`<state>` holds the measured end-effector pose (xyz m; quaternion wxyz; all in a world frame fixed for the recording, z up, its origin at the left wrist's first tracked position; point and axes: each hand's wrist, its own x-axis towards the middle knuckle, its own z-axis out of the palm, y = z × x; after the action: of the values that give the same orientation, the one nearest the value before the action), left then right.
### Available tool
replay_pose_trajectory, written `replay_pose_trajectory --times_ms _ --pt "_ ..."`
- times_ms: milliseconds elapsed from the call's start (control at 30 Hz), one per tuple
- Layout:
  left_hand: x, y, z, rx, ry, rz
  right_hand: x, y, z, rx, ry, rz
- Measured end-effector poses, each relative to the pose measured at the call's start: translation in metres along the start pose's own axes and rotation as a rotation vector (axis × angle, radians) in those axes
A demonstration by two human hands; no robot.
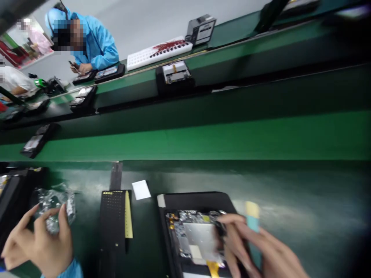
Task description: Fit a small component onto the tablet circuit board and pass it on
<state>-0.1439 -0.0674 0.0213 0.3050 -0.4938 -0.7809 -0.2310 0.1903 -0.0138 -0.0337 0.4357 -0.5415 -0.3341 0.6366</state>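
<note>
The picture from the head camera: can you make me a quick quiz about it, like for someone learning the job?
1. Multiple choice: which of these is nearest the left hand?
A) the white tray at the back
B) the crinkled clear plastic
C) the grey box at the back

2. True or false: in the picture, the white square lies to the right of the open device.

3. Fill in the gap: the ____ hand is over the open device.

Key:
1. B
2. False; it lies to the left of the device.
3. right (the right hand)
</note>
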Motion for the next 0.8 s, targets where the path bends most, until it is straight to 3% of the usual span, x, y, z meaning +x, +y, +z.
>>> replay_pose_trajectory --times_ms 67,100,200,267,333,467,567,800 --pt "-0.009 0.023 0.003 -0.196 -0.035 0.032 0.000 -0.003 0.002 -0.099 -0.041 -0.013" --pt "-0.014 0.036 0.004 -0.326 -0.131 0.068 0.000 -0.006 0.004 -0.198 -0.092 -0.043" --pt "-0.027 0.075 0.010 -0.713 -0.619 0.204 0.003 -0.013 0.016 -0.536 -0.185 -0.282" --pt "-0.034 0.096 0.015 -0.885 -0.852 0.161 0.006 -0.016 0.026 -0.687 -0.226 -0.389" --pt "-0.040 0.112 0.021 -1.000 -0.980 0.019 0.009 -0.017 0.035 -0.776 -0.241 -0.422" --pt "-0.051 0.126 0.032 -1.130 -1.120 -0.195 0.015 -0.014 0.044 -0.864 -0.210 -0.433" --pt "-0.057 0.128 0.035 -1.179 -1.127 -0.285 0.017 -0.014 0.046 -0.906 -0.196 -0.413" --pt "-0.058 0.128 0.038 -1.201 -1.154 -0.284 0.015 -0.020 0.051 -0.957 -0.176 -0.290"
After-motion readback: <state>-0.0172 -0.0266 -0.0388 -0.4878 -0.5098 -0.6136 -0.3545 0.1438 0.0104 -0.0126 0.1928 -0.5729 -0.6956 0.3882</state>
